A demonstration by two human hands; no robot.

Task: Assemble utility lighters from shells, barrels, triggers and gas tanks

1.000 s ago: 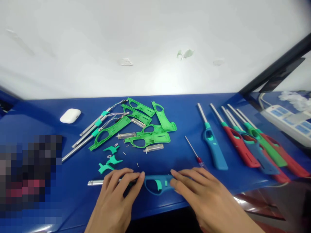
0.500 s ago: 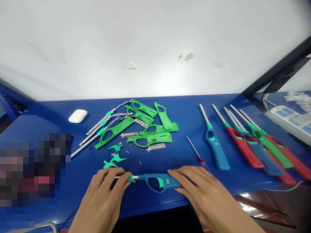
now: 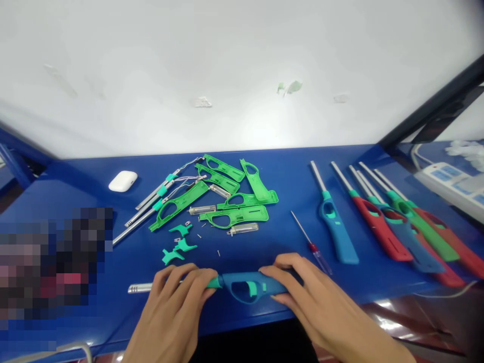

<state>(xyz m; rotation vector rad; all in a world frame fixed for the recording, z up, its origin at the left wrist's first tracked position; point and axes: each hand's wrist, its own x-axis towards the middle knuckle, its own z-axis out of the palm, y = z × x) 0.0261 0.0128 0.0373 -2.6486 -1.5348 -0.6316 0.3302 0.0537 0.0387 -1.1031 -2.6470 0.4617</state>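
Note:
Near the table's front edge lies a blue long-necked lighter (image 3: 242, 290), held level in both hands. My left hand (image 3: 174, 292) is closed around its metal tube (image 3: 140, 288) and teal collar (image 3: 215, 283), which sits against the narrow end of the blue handle. The tube's slotted tip sticks out left of the fingers. My right hand (image 3: 302, 287) grips the wide end of the handle, fingertips on top and thumb below. A teal trigger shows inside the handle's loop. Beside my right hand lies a screwdriver (image 3: 319, 258) with a dark, see-through handle.
Green handle shells (image 3: 238, 216), clear fuel tanks (image 3: 244, 229), teal triggers (image 3: 185, 245), small screws (image 3: 218, 253) and metal tubes (image 3: 155, 194) lie beyond my hands. Several assembled lighters (image 3: 381, 229) are at right, a white case (image 3: 123, 181) at left. A power strip (image 3: 446, 176) stands far right.
The teal collar has slid right along with my left hand and now meets the blue handle, covering the bare metal between them. The tube's tip now shows left of my hand.

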